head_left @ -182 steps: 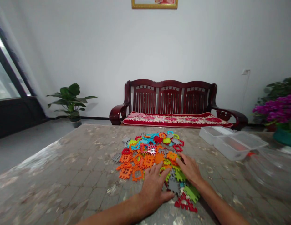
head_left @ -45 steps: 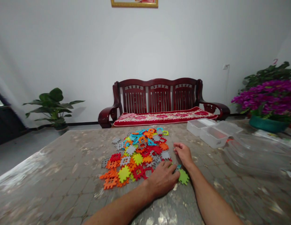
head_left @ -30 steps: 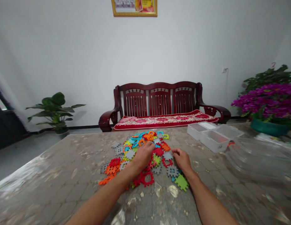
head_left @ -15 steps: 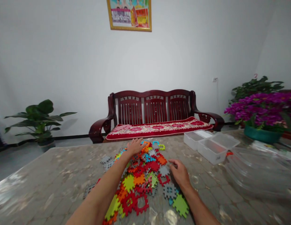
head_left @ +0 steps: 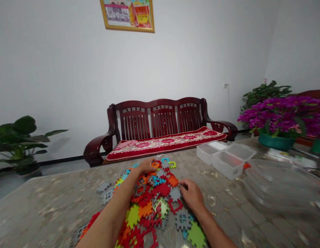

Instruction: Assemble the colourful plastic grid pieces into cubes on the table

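- Your left hand (head_left: 147, 166) is stretched far forward and lies palm down on the far end of the pile of interlocking plastic tiles (head_left: 152, 196). The fingers are loose and flat, and no tile is closed inside them.
- Your right hand (head_left: 192, 197) rests at the right edge of the same pile, nearer to your body, with the fingers bent down beside a grey tile (head_left: 174, 194). The fingertips are hidden, so you cannot tell if they pinch something or only touch it.
- The pile lies on the table (head_left: 46, 193), in front of you and a little to the left. Its long axis runs from your near left side away toward the wooden bench (head_left: 160, 120), almost along your left forearm, which crosses above the tiles.
- Most tiles are between your two hands: left of the right hand, and on the near side of the left hand. The right hand is nearer to the middle of the pile.
- The clear plastic boxes (head_left: 222, 159) stand well apart from the pile, to its right, closer to the right hand.
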Demonstrator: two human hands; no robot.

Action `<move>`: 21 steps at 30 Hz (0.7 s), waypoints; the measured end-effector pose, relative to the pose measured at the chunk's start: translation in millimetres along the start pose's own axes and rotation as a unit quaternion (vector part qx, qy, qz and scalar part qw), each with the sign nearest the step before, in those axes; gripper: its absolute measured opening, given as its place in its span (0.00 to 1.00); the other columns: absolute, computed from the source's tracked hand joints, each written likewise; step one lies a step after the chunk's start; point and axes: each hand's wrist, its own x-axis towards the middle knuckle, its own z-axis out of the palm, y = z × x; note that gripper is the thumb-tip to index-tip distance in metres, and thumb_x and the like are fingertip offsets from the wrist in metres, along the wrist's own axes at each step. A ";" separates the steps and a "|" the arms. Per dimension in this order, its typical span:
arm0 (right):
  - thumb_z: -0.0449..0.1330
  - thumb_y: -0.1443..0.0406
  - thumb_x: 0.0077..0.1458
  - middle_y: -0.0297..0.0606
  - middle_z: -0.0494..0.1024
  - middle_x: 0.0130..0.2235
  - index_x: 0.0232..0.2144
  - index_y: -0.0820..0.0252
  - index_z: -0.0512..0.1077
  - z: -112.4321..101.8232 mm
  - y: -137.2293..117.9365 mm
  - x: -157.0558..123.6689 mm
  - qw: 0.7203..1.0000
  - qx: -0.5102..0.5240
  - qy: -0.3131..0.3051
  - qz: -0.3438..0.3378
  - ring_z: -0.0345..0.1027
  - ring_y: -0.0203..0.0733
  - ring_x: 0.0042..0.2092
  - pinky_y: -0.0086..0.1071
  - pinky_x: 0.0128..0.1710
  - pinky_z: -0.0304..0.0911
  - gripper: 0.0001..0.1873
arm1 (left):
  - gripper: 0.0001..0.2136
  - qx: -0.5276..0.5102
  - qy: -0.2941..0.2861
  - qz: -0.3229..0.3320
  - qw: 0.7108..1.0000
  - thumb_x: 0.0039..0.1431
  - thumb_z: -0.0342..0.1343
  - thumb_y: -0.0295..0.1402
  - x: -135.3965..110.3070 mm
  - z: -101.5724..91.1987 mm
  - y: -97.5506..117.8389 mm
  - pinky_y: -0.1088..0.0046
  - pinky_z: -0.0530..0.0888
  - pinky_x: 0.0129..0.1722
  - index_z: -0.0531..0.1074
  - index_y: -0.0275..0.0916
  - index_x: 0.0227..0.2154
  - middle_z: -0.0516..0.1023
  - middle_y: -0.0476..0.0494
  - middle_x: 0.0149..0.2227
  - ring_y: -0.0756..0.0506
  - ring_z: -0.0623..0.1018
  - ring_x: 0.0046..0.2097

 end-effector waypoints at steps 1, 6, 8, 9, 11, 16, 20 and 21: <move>0.54 0.66 0.53 0.34 0.82 0.46 0.38 0.52 0.80 -0.5 -0.7 0.0 1.000 -0.002 -0.002 0.002 0.74 0.43 0.49 0.34 0.51 0.64 0.16 | 0.29 -0.005 -0.007 0.006 1.000 0.47 0.60 0.40 -3.5 -0.7 0.6 0.66 0.73 0.50 0.69 0.42 0.55 0.79 0.44 0.51 0.39 0.77 0.51; 0.53 0.66 0.54 0.34 0.82 0.45 0.38 0.51 0.80 -3.0 -4.5 -0.8 1.000 -0.011 -0.005 0.014 0.75 0.42 0.48 0.32 0.50 0.64 0.16 | 0.28 -0.018 -0.042 0.046 0.998 0.42 0.63 0.37 -25.8 -5.9 6.0 0.71 0.73 0.45 0.69 0.41 0.50 0.78 0.48 0.46 0.43 0.76 0.46; 0.53 0.66 0.55 0.33 0.82 0.46 0.38 0.51 0.80 -3.5 -5.2 -1.2 1.000 -0.014 -0.007 0.014 0.74 0.41 0.49 0.32 0.51 0.63 0.16 | 0.28 -0.018 -0.048 0.064 0.997 0.40 0.64 0.36 -34.9 -9.0 8.9 0.71 0.72 0.47 0.70 0.41 0.49 0.77 0.48 0.48 0.43 0.75 0.48; 0.53 0.67 0.55 0.33 0.82 0.46 0.38 0.51 0.80 -3.7 -5.4 -1.4 1.000 -0.015 -0.008 0.014 0.74 0.41 0.49 0.31 0.51 0.63 0.16 | 0.28 -0.016 -0.051 0.075 0.996 0.39 0.65 0.36 -39.7 -11.2 10.5 0.71 0.71 0.49 0.71 0.41 0.48 0.76 0.48 0.49 0.43 0.75 0.48; 0.53 0.67 0.55 0.33 0.82 0.46 0.38 0.52 0.80 -4.0 -5.7 -1.8 1.000 -0.015 -0.009 0.012 0.74 0.41 0.49 0.31 0.52 0.62 0.16 | 0.27 -0.005 -0.067 0.101 0.993 0.38 0.67 0.37 -50.5 -17.9 13.7 0.71 0.71 0.49 0.72 0.41 0.47 0.76 0.48 0.49 0.43 0.74 0.48; 0.53 0.68 0.55 0.34 0.82 0.46 0.38 0.52 0.80 -4.7 -6.8 -2.3 1.000 -0.017 -0.007 0.009 0.74 0.42 0.48 0.32 0.50 0.63 0.17 | 0.21 -0.008 -0.198 0.140 0.970 0.42 0.67 0.44 -76.0 -48.3 20.7 0.74 0.69 0.38 0.77 0.43 0.41 0.80 0.50 0.40 0.44 0.76 0.41; 0.53 0.68 0.54 0.33 0.82 0.46 0.37 0.51 0.81 -4.0 -6.2 -1.8 1.000 -0.014 -0.005 0.016 0.74 0.42 0.48 0.31 0.50 0.64 0.17 | 0.16 -0.021 -0.150 0.087 0.985 0.53 0.58 0.47 -64.5 -64.7 27.0 0.74 0.69 0.34 0.78 0.40 0.33 0.80 0.50 0.32 0.46 0.77 0.36; 0.53 0.68 0.54 0.33 0.82 0.45 0.37 0.51 0.81 -3.7 -5.9 -1.6 1.000 -0.012 -0.004 0.018 0.74 0.41 0.48 0.31 0.50 0.64 0.17 | 0.17 -0.015 -0.117 0.069 0.991 0.55 0.55 0.48 -55.5 -64.3 29.7 0.74 0.70 0.35 0.78 0.39 0.33 0.81 0.49 0.32 0.45 0.78 0.37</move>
